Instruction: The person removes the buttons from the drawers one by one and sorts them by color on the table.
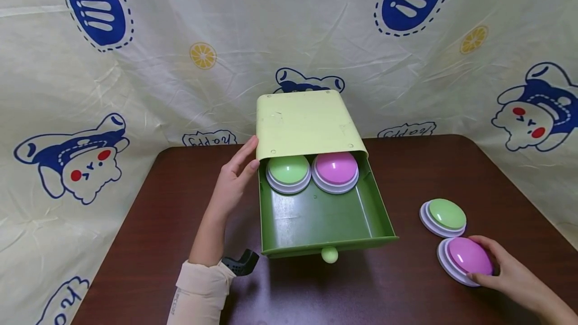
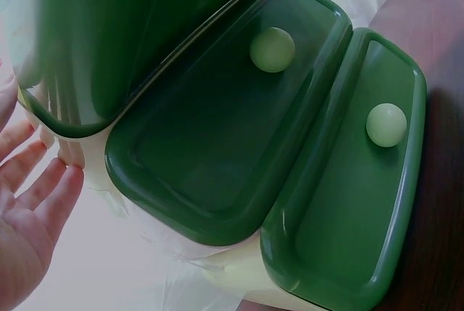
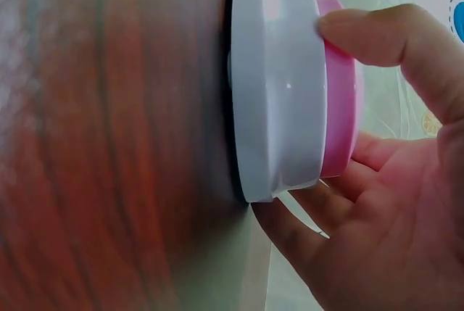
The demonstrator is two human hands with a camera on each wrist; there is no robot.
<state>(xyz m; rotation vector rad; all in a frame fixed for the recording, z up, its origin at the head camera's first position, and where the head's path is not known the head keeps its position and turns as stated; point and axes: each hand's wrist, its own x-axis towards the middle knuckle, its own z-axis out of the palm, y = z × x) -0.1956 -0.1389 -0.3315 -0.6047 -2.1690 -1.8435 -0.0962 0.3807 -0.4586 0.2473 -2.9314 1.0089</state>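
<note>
My left hand [image 1: 232, 179] lies against the left side of a cream drawer cabinet [image 1: 307, 124], its fingers straight. The cabinet's green top drawer [image 1: 311, 219] is pulled out. Toward the back of that drawer sit a green push button [image 1: 289, 170] and a pink push button [image 1: 335, 168], side by side on white bases. On the table at the right, my right hand [image 1: 508, 270] grips a second pink push button [image 1: 469, 256], thumb on the near side and fingers round the far side. Just behind it, close by, stands another green push button [image 1: 447, 213].
Two lower drawers show in the left wrist view, pushed in, each with a pale round knob [image 2: 272, 50]. The dark wooden table [image 1: 180, 204] ends at a patterned cloth backdrop [image 1: 158, 84]. A black device [image 1: 242, 263] is strapped to my left wrist.
</note>
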